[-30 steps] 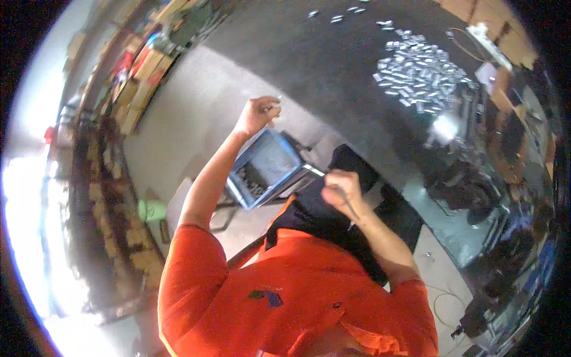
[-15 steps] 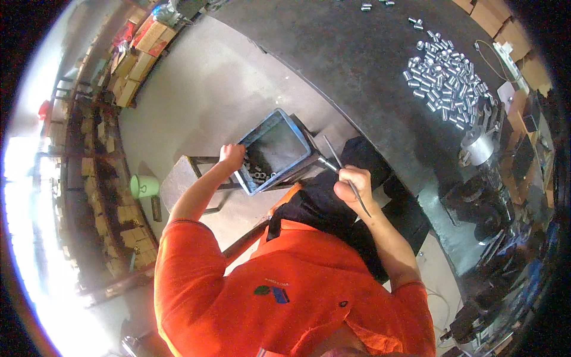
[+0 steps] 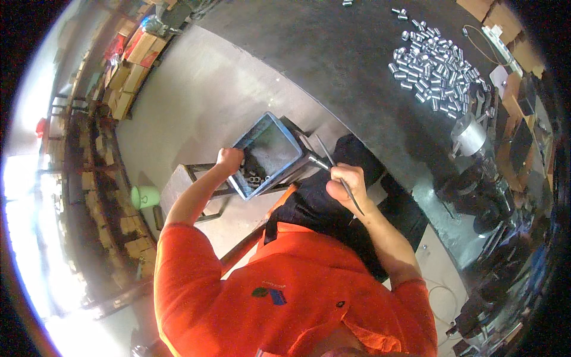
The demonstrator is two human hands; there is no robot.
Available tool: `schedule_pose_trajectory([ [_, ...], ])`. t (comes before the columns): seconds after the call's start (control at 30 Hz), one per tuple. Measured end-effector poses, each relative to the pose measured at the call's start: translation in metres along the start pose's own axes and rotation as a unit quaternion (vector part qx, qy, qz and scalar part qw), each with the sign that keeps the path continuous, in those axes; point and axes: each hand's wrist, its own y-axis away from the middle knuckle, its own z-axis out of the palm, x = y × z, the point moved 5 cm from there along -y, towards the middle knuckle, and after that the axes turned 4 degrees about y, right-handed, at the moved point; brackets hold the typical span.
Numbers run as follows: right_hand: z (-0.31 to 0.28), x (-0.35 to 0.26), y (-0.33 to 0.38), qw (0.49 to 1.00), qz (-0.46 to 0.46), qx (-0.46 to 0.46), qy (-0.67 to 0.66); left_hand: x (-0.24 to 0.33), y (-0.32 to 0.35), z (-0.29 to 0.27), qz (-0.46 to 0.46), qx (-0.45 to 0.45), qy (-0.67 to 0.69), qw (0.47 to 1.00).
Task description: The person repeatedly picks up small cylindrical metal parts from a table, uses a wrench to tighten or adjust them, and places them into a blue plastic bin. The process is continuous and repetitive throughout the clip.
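Note:
My left hand (image 3: 229, 159) is closed at the left rim of a blue plastic crate (image 3: 284, 124), its fingertips hidden over the edge. Inside the crate, small metal fittings (image 3: 254, 179) lie in the near left corner. To the right of the crate, my right hand (image 3: 347, 180) is closed around a thin dark metal rod (image 3: 324, 149), which sticks out both above the fist and below it. A short silver-tipped piece (image 3: 319, 162) also juts from that fist toward the crate; its kind cannot be made out.
A dark worktable (image 3: 333, 53) at the right bears a heap of shiny metal fittings (image 3: 433, 71), with a metal cylinder (image 3: 469, 135) nearer me. The crate rests on a low stand (image 3: 185, 181). A pale green bucket (image 3: 146, 196) and loaded shelves (image 3: 98, 172) are at the left.
The view has shifted slightly, so the table heap appears further left. Both hands keep their holds, and the right hand with the rod stays beside the crate.

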Motion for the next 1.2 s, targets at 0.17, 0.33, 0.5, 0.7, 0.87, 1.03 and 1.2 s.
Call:
schedule_pose_trajectory([
  [0.17,0.003,0.000,0.002,1.000,-0.001,-0.009,-0.017,0.009,0.021,-0.042,0.011,0.057,0.571,0.819],
  [0.33,0.006,0.005,0.004,0.999,0.002,-0.013,-0.029,0.091,0.059,-0.106,0.112,-0.030,0.910,0.399],
  [0.5,0.001,0.003,0.002,1.000,-0.010,-0.004,-0.026,0.134,0.062,-0.116,0.133,-0.089,0.961,0.224],
  [0.7,-0.003,0.002,0.003,1.000,-0.018,-0.003,-0.011,0.149,0.059,-0.115,0.077,-0.099,0.973,0.195],
  [0.87,-0.006,0.000,0.001,1.000,-0.020,-0.001,-0.008,0.143,0.057,-0.125,0.153,-0.089,0.955,0.240],
  [1.03,-0.001,-0.001,0.002,0.998,-0.029,-0.012,0.052,0.141,0.067,-0.152,0.133,-0.010,0.880,0.456],
  [1.2,-0.001,0.001,0.003,0.998,-0.013,-0.007,0.061,0.140,0.079,-0.189,0.237,0.026,0.758,0.607],
])
